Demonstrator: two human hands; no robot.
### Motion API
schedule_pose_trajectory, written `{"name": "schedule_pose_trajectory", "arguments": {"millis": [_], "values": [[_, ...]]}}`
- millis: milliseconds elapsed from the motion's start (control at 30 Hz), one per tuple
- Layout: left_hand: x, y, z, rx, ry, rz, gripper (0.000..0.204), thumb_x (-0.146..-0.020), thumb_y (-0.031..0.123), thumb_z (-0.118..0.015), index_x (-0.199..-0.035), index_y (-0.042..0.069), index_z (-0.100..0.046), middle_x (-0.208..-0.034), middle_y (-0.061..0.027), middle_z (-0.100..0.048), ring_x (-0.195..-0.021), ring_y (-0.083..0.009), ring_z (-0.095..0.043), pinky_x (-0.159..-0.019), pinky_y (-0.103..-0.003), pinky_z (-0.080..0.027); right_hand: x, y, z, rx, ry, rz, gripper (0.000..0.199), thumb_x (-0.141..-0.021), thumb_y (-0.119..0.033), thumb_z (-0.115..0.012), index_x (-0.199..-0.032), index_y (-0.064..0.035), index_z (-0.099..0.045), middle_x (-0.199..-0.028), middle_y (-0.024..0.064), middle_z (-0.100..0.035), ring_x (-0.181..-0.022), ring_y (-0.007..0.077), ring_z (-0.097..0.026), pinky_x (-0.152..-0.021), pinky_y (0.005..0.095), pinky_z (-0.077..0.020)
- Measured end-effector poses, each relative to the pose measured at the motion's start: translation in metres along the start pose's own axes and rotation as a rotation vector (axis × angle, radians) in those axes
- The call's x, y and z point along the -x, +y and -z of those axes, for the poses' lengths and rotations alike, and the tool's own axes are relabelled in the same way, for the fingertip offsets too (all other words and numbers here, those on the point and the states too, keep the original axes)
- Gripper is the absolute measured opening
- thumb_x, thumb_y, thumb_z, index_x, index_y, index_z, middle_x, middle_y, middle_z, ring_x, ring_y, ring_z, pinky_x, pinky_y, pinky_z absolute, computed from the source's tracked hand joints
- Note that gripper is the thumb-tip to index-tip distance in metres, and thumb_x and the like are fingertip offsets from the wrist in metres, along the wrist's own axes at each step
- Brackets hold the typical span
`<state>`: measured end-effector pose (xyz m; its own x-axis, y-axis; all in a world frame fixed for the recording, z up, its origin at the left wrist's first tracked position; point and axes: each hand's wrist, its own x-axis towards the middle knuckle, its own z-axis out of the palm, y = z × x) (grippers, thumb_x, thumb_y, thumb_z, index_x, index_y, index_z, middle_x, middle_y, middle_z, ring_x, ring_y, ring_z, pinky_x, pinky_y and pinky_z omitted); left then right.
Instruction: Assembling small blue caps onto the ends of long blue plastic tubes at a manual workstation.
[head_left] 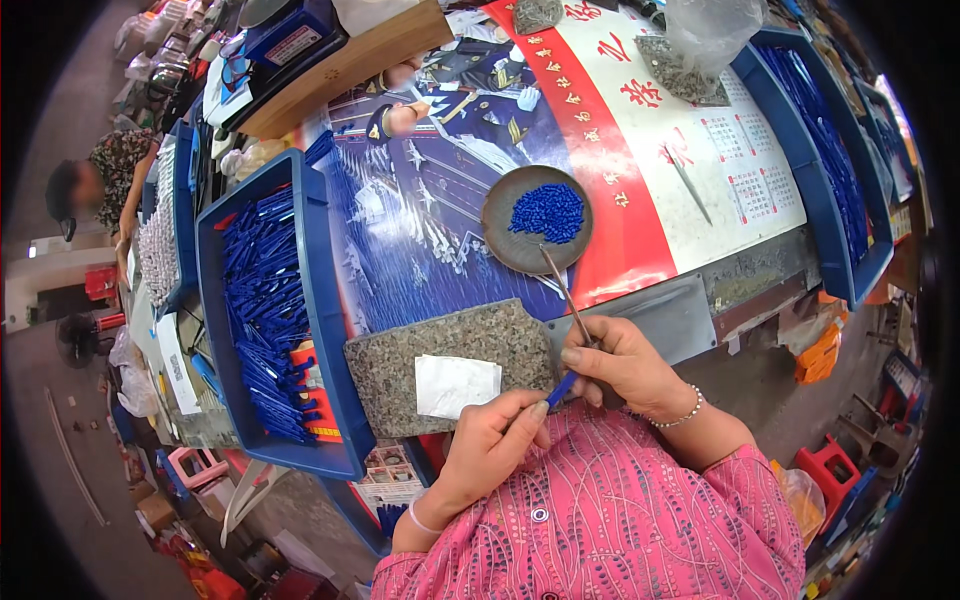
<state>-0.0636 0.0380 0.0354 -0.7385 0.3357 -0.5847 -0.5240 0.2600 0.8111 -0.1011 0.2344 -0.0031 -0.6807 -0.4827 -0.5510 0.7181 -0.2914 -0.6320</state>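
Note:
Low in front of my chest, my left hand [497,440] is closed, pinching a slim blue plastic piece [562,389] between thumb and fingers. My right hand [622,366] meets its far end and grips a thin pointed metal tool [566,292], which looks like tweezers. The tool's tip reaches over the near rim of a round dark dish [505,243]. Inside the dish lies a heap of small blue beads [547,213]. Left of my hands, a folded white paper [457,386] rests on a speckled stone slab [380,365].
A blue tray [349,400] full of slim blue pieces stands at left; a similar tray [812,160] is at right. A pointed metal tool [691,192] lies on the poster [640,215]. Bags of small parts [682,72] sit at the back. Another person [120,170] is at far left.

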Motion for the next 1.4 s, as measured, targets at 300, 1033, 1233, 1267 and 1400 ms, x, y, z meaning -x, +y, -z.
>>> {"name": "schedule_pose_trajectory", "arguments": {"millis": [300, 1033, 1233, 1267, 1400], "values": [[0.004, -0.003, -0.004, -0.289, 0.192, -0.254, 0.015, -0.085, 0.009, -0.057, -0.096, 0.0, -0.061, -0.066, -0.0121, -0.061, -0.053, -0.0183, -0.06, -0.049, -0.029, -0.044, -0.002, 0.003, -0.004, 0.014, 0.0, 0.023, 0.014, -0.088, -0.018, -0.059, -0.086, -0.0057, -0.052, -0.064, 0.001, -0.057, -0.047, 0.0045, -0.049, -0.042, 0.0179, -0.0374], [0.003, 0.049, 0.074, -0.475, 0.476, -0.284, 0.015, -0.085, 0.005, -0.053, -0.096, -0.004, -0.057, -0.071, -0.0101, -0.063, -0.058, -0.0138, -0.061, -0.053, -0.027, -0.047, -0.014, -0.016, -0.005, 0.067, 0.0, 0.197, 0.015, -0.089, -0.017, -0.055, -0.091, -0.0028, -0.052, -0.068, 0.0022, -0.058, -0.051, 0.0045, -0.049, -0.047, 0.0169, -0.0381], [-0.081, 0.103, 0.195, -1.096, 0.833, -0.791, 0.012, -0.085, 0.006, -0.051, -0.095, -0.001, -0.053, -0.083, -0.0185, -0.061, -0.076, -0.0352, -0.06, -0.066, -0.041, -0.047, -0.008, -0.022, -0.006, 0.395, 0.037, 0.242, 0.012, -0.085, -0.013, -0.059, -0.087, -0.0024, -0.055, -0.068, -0.0011, -0.058, -0.053, 0.0025, -0.047, -0.049, 0.0184, -0.0373], [-0.1, 0.112, 0.21, -1.15, 0.797, -0.733, 0.012, -0.084, 0.006, -0.051, -0.094, -0.001, -0.053, -0.089, -0.0204, -0.06, -0.081, -0.0378, -0.058, -0.069, -0.043, -0.046, -0.006, -0.016, -0.003, 0.409, 0.088, 0.283, 0.011, -0.083, -0.012, -0.061, -0.083, -0.0014, -0.057, -0.065, -0.0019, -0.056, -0.052, 0.0026, -0.043, -0.048, 0.0198, -0.0345], [-0.161, 0.124, 0.272, -1.44, 0.654, -0.552, 0.011, -0.08, 0.006, -0.054, -0.088, 0.0, -0.053, -0.091, -0.0226, -0.06, -0.086, -0.0396, -0.058, -0.071, -0.046, -0.045, -0.001, 0.0, 0.011, 0.56, 0.182, 0.42, 0.013, -0.078, -0.011, -0.064, -0.078, -0.0008, -0.058, -0.057, 0.0, -0.049, -0.051, 0.0053, -0.041, -0.046, 0.023, -0.0325]]}}
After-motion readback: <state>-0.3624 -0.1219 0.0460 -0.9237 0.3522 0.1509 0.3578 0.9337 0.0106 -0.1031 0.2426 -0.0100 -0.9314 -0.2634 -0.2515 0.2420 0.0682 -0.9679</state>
